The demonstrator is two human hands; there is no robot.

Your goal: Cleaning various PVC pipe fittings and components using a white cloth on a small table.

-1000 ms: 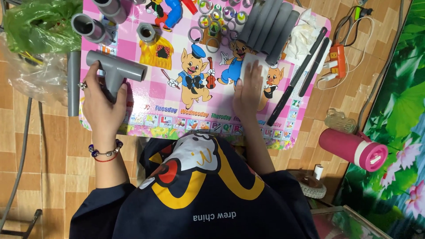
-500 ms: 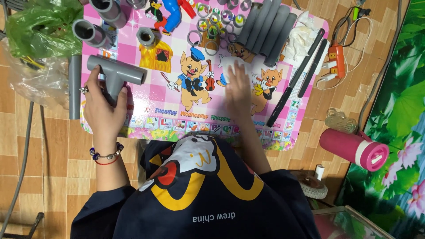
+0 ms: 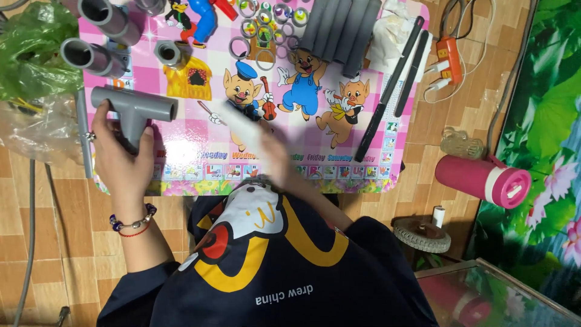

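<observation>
My left hand (image 3: 121, 163) grips the stem of a grey T-shaped pipe fitting (image 3: 136, 109) and holds it over the left part of a pink cartoon-printed table top (image 3: 193, 142). My right hand (image 3: 275, 160) is blurred by motion over the table's near middle. It seems closed on a pale grey tube (image 3: 242, 124) that points up and to the left, toward the fitting. A row of grey tubes (image 3: 339, 30) lies at the far middle of the table.
Grey pipe couplings (image 3: 91, 54) and several loose rings (image 3: 260, 30) lie along the far side. Two black bars (image 3: 393, 85) lie at the right. A green bag (image 3: 30, 54) is on the left. On the floor at right are an orange power strip (image 3: 448, 60) and a pink bottle (image 3: 484, 178).
My right hand has left the row of grey tubes and swept toward me and to the left, now with a pale tube in it. The left hand keeps holding the T fitting.
</observation>
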